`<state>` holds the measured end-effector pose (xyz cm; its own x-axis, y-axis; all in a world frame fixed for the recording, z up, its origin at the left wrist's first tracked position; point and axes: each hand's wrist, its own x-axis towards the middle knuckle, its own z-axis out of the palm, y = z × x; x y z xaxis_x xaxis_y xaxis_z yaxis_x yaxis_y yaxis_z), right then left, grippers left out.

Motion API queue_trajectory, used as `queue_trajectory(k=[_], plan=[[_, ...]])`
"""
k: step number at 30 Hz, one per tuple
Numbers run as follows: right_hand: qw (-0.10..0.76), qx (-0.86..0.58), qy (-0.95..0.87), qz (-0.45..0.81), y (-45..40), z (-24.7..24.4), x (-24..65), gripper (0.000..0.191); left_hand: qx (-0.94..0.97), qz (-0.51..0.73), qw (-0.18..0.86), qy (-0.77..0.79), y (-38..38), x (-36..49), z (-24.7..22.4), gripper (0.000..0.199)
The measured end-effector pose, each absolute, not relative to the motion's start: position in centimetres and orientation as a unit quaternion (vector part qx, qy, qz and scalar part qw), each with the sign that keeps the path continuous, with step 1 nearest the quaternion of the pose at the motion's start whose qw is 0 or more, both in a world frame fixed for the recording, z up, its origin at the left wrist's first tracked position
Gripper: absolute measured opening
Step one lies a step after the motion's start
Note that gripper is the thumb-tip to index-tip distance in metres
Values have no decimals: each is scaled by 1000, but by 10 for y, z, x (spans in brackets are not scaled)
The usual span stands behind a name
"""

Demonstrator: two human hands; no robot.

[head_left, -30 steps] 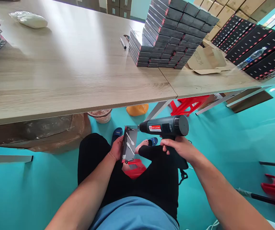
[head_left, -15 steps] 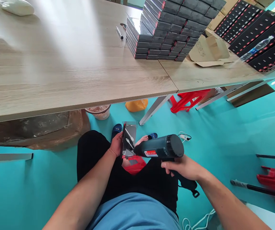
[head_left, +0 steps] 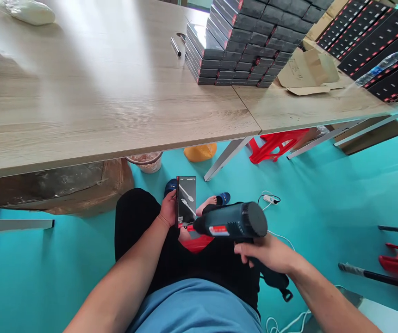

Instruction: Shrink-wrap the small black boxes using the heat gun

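Observation:
My left hand [head_left: 168, 209] grips the left edge of a thin dark box [head_left: 187, 202] with white cable plugs pictured on its front. It is held upright above my lap, between my knees. My right hand [head_left: 263, 252] is wrapped round the handle of a dark green heat gun [head_left: 232, 221] with a red label. The gun's nozzle points left, close to the lower right corner of the box. Whether the nozzle touches the box I cannot tell.
Ahead is a wood-grain table [head_left: 122, 115] bearing a stack of dark boxes [head_left: 233, 60] and a flattened cardboard piece [head_left: 310, 71]. Below stand a large brown carton [head_left: 115, 185], a bucket [head_left: 146, 162], a yellow bag [head_left: 201, 151] and a red stool [head_left: 277, 143]. A power strip [head_left: 270, 199] lies on the floor.
The heat gun has dropped slightly, its nozzle now at the lower right corner of the box. The box's front faces me more squarely. The whole view has shifted a little.

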<state>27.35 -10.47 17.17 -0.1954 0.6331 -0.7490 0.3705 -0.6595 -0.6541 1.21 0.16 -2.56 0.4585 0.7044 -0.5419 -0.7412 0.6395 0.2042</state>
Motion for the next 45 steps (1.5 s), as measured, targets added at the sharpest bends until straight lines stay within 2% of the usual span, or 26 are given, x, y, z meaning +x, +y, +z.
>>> queue_trajectory(k=[2, 7, 11, 15, 20, 24, 27, 30, 34, 39, 45], plan=[[101, -609, -388, 684, -113, 169, 268, 28, -27, 425, 855, 296, 2, 11, -24, 48], [203, -609, -379, 666, -123, 163, 254, 31, -23, 464, 842, 275, 1, 10, -13, 56], [182, -592, -380, 687, -126, 163, 243, 31, -37, 483, 825, 290, 1, 9, -7, 55], [201, -600, -393, 667, -130, 163, 236, 31, -47, 496, 817, 291, 1, 8, -5, 55], [167, -596, -400, 676, -130, 163, 237, 29, -45, 507, 811, 289, 1, 6, -5, 56], [198, -663, -402, 600, -125, 161, 249, 32, -48, 524, 802, 283, 1, 4, -5, 56], [204, -643, -391, 627, -125, 160, 259, 33, -60, 517, 791, 320, 4, 4, -10, 56], [235, -597, -366, 674, -128, 157, 261, 36, -96, 512, 766, 377, 9, 5, -20, 52], [301, -634, -329, 632, -126, 152, 259, 38, -151, 544, 722, 400, 14, 5, -30, 34], [286, -594, -345, 668, -119, 154, 249, 35, -178, 543, 712, 408, 14, 5, -32, 30], [293, -617, -363, 634, -111, 154, 240, 36, -178, 536, 714, 414, 13, 6, -30, 30]])
